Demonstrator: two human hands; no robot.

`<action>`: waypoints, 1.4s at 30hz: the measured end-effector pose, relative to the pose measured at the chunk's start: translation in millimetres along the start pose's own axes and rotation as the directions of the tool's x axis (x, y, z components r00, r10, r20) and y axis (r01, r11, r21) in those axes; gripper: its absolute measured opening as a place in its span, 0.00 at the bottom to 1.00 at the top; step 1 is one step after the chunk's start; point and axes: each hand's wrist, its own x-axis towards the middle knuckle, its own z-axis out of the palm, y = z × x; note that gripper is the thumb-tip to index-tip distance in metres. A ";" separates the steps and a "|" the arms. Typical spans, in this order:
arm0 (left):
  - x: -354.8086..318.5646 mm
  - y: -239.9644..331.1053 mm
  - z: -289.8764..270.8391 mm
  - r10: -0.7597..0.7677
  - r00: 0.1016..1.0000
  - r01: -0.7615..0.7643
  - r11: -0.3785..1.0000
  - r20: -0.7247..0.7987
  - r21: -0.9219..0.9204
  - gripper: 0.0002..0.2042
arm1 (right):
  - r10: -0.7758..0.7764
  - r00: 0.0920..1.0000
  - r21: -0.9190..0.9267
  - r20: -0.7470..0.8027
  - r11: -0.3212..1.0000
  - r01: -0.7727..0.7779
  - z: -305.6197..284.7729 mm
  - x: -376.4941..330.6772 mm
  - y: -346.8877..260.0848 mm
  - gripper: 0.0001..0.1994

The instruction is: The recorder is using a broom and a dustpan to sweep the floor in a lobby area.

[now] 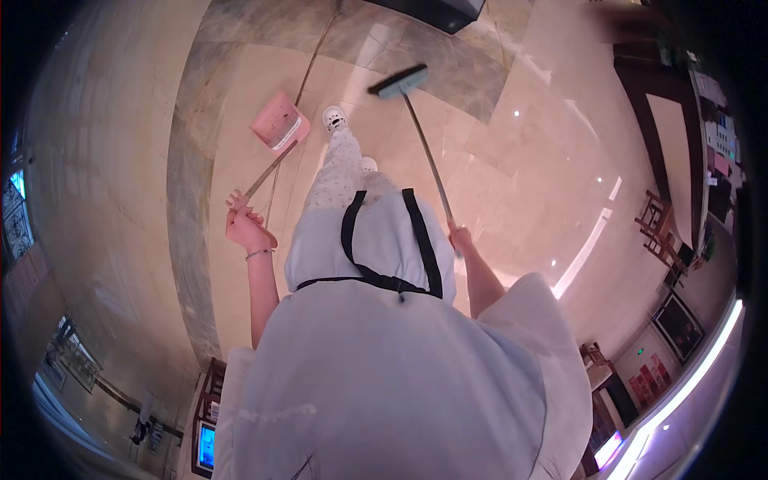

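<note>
The left hand [246,226], at centre left of the frame, is gripping the end of a long handle with the fingers curled tightly around it; a thin bracelet [258,254] is sitting on the wrist below; the handle is running diagonally up and to the right to a pink dustpan [280,121], which is hanging or resting low over the polished marble floor [528,160] in the upper left of centre. The right hand [460,237], just right of centre, is closing around the lower end of a thin broom handle; whether the fingers are pressed together cannot be told, since the hand is partly hidden behind the pale blue apron [376,240]; the broom [400,82] is reaching up the frame, its teal head lying near the top centre, well apart from the dustpan. A white shoe [334,118] is showing between the two tools, just beside the dustpan; wooden chairs [660,228] are standing at the right edge of the frame.
</note>
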 end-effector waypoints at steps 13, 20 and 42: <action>-14.0 3.6 2.7 -0.026 0.998 0.027 0.999 -0.053 0.030 0.04 | 0.046 0.963 0.059 -0.267 0.998 -0.032 58.1 -38.0 65.5 0.28; -21.8 26.3 12.5 -0.036 0.993 0.039 0.999 -0.115 0.024 0.04 | -0.080 0.937 0.149 -0.340 0.979 0.138 -35.7 73.8 -146.2 0.26; -59.2 56.5 76.1 -0.043 0.954 0.031 0.999 -0.298 -0.045 0.11 | -0.357 0.928 0.095 -0.104 0.925 0.367 -133.8 114.6 -197.3 0.23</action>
